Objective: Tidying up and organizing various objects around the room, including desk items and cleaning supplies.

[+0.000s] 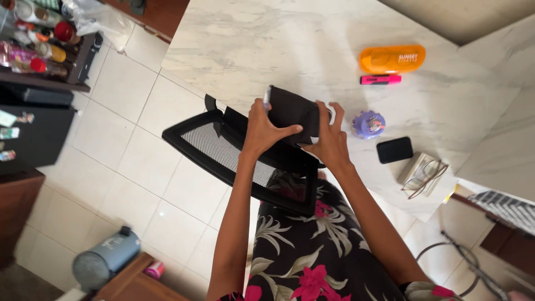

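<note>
Pouch: black, held up at the marble table's near edge, above a mesh chair.
Left hand: clasps pouch, pen too.
Right hand: grips pouch's other side.
Nearby: purple jar, black case.

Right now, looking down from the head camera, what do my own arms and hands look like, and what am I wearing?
Both arms are bare from the hands up to the lower edge of the picture, with no sleeves over the forearms. The left hand and right hand show no gloves; rings or a watch cannot be made out. Below them is a black garment with red flowers and pale leaves.
</note>
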